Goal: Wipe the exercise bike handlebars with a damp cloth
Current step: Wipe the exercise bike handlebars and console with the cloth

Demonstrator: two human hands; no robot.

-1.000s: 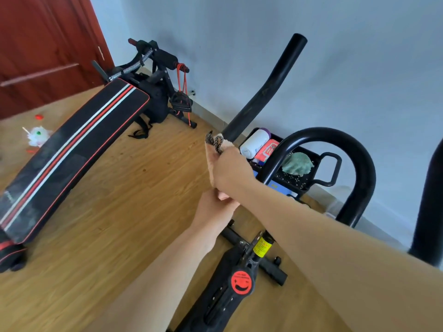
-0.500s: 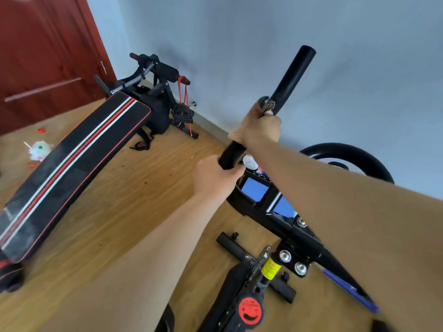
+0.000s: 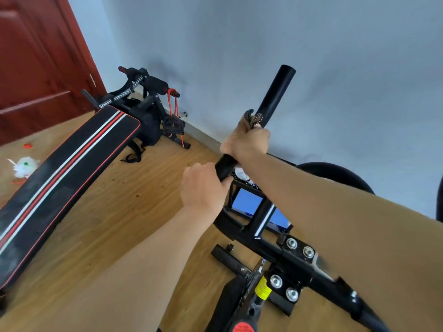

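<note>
From the head camera — the only view you have — your right hand [image 3: 248,142] is now gripping well up the left handlebar [image 3: 275,97], fingers wrapped tight round the black tube with the cloth [image 3: 253,119] trapped under the palm. Only a patterned edge of the cloth is showing, poking out above your knuckles against the bar. A second ago that hand was sitting low, right on top of your left hand, near the base of the tube; since then it has been climbing, and over the last half second it is barely moving, so you are holding close to the top of the stroke. Your left hand [image 3: 203,188] is staying clamped bare on the lower part of the same bar, just beneath the right, steadying it — no cloth there.

What that means: the stretch between your two hands is looking covered, while the upper length to the open end is not yet touched by the cloth, as far as I can judge. The curved bar [image 3: 335,172] further right, half hidden behind your forearm, is also waiting. The camera has been tipping down as well, bringing the bolted clamp [image 3: 291,259] into sight. Whether the cloth is damp, I cannot tell.
</note>
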